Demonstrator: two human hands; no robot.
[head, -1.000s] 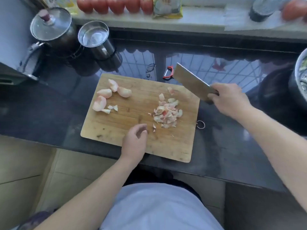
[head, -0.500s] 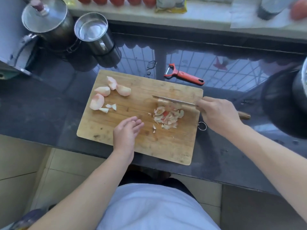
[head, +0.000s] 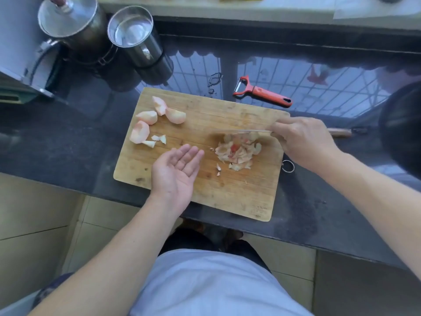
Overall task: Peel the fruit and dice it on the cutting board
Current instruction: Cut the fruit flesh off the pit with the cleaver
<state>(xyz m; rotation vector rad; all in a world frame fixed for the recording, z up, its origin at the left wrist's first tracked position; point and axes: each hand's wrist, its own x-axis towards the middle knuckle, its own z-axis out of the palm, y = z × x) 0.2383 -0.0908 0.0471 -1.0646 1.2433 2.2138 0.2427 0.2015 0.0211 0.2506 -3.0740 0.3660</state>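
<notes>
Roughly midway through, by the look of it: a diced pile (head: 237,151) heaped right of centre on the cutting board (head: 227,197), four peeled wedges (head: 157,119) left uncut at its far-left corner. Peeler (head: 262,92) set aside on the counter behind. Right hand (head: 303,137) wrapped around the cleaver (head: 243,131), blade edge-down just behind the pile. Left hand (head: 175,172) spread open, palm up, empty. Steel cup (head: 134,33) held clear liquid; lidded pot (head: 68,19), contents hidden.

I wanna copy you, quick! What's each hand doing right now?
Left hand: open, palm up, holding nothing.
Right hand: closed on the knife handle, blade beside the diced fruit.
</notes>
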